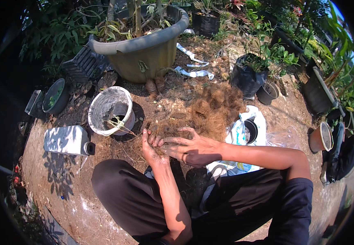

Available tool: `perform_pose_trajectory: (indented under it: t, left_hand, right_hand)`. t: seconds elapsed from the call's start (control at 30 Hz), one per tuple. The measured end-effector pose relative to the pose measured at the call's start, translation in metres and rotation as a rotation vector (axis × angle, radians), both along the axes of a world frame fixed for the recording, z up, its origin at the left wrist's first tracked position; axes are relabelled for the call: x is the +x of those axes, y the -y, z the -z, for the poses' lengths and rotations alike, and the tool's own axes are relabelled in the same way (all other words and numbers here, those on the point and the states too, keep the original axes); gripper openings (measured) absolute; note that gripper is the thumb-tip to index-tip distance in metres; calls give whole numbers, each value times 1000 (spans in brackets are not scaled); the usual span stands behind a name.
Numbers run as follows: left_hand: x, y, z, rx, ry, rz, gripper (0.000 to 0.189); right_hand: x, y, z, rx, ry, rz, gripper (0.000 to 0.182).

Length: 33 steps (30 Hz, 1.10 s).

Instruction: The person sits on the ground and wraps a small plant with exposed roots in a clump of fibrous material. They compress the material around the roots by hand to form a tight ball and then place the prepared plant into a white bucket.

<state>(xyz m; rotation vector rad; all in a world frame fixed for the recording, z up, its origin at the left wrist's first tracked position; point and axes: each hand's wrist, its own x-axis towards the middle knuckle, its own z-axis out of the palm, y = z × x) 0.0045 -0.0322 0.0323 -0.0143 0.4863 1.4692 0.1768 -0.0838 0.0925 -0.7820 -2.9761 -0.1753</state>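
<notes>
My left hand (153,150) is palm up with its fingers curled around a tuft of brown plant fibre (158,150). Over it lies my right hand (189,147), fingers stretched out across the tuft and the left fingers. Thin dry roots or stems reach from the left hand toward a round whitish bucket (127,122), which has a small dark pot (120,109) in it. Beyond the hands, a heap of brown coconut-like fibre (215,107) rests on the soil. How firmly the right hand touches the tuft is unclear.
A white plastic jerrycan (66,140) lies at the left. On the right are a white plastic sack (258,118) with a black pot (250,131) and an orange-brown pot (321,137). A large planter (143,58) and a black plant bag (247,76) stand farther off.
</notes>
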Motion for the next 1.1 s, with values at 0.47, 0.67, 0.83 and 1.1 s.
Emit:
perform_pose_trajectory:
  t: [0.47, 0.67, 0.83, 1.1]
  left_hand:
    - [2, -1, 2, 6, 402, 45, 19]
    - [-4, 1, -2, 134, 406, 92, 14]
    - [2, 3, -13, 40, 85, -62, 18]
    - [-2, 0, 2, -66, -206, -32, 21]
  right_hand:
    - [-2, 11, -2, 3, 1, 67, 53]
    - [-6, 10, 5, -3, -75, 96, 51]
    - [-5, 10, -2, 8, -23, 114, 57]
    - [22, -8, 13, 16, -476, 242, 51]
